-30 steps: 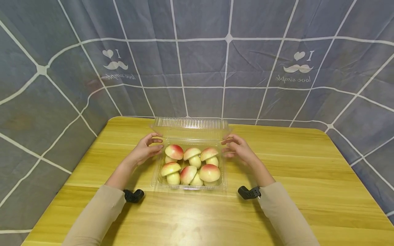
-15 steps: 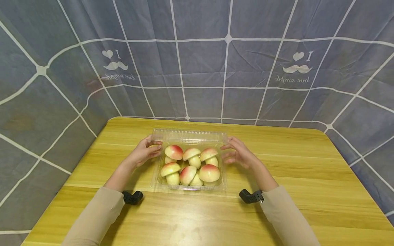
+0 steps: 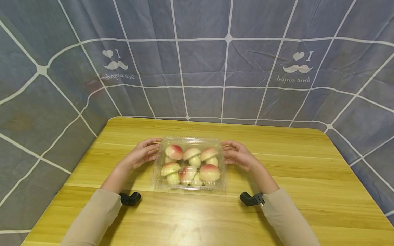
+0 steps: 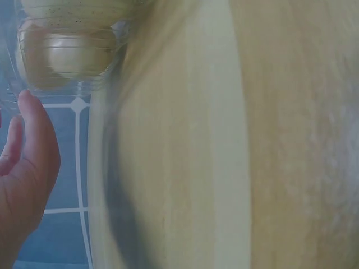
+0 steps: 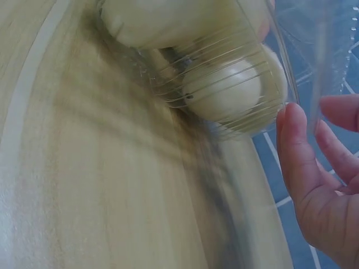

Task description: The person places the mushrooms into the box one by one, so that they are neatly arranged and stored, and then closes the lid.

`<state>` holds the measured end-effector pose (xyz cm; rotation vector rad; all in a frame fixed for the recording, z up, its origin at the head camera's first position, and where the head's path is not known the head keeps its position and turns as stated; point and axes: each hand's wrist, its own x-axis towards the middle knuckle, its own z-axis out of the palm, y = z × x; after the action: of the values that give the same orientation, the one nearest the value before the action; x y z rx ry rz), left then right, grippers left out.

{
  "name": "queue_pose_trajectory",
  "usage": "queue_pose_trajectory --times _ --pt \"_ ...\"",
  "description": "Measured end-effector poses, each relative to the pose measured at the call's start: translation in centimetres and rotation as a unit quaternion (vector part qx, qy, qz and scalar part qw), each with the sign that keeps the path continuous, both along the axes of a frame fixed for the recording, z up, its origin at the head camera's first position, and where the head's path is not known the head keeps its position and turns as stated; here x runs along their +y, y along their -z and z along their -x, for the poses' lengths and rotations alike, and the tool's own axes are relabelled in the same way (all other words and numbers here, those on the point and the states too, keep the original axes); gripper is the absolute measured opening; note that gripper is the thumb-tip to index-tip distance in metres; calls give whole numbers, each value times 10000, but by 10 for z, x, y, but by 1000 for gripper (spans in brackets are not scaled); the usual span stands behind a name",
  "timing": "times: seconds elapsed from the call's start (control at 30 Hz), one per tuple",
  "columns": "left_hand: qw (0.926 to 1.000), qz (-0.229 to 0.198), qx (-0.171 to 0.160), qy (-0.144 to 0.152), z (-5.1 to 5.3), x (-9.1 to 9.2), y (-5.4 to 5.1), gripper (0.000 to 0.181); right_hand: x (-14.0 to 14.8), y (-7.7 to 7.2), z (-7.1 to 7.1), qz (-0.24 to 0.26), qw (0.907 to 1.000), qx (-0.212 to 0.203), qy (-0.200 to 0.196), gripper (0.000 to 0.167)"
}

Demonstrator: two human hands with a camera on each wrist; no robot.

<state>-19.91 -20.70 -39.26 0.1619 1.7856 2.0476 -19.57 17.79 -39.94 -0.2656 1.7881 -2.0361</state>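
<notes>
In the head view, a clear plastic box (image 3: 188, 187) stands on the table with several mushrooms (image 3: 210, 173) inside, their rounded caps pale yellow and red. Its hinged lid (image 3: 192, 139) lies folded over them. My left hand (image 3: 142, 154) is at the box's left side, fingers extended and loosely bent. Opposite it, my right hand (image 3: 240, 156) rests at the right side in a similar pose. The left wrist view has the thumb (image 4: 38, 131) at the plastic edge. From the right wrist, the thumb (image 5: 295, 137) touches the box's rim, with the other fingers apart from it.
The wooden table (image 3: 191, 218) extends around the box on all sides. A grey cloth with white grid lines (image 3: 203, 65) hangs behind the table and along its sides. Each wrist wears a black camera mount (image 3: 251, 199).
The lid has swung from raised at the back, forward and down over the mushrooms. Both hands stayed beside the box, shifting slightly along its sides.
</notes>
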Motion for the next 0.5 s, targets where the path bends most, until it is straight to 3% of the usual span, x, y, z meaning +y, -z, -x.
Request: queue_pose_trajectory --times 0.3,0.5 --pt "9991 245 222 274 -4 -1 -1 52 -1 0 -2 -218 9998 43 16 49" --pt "9946 597 276 806 -5 -5 -2 71 -2 -2 -4 -311 9995 47 32 52"
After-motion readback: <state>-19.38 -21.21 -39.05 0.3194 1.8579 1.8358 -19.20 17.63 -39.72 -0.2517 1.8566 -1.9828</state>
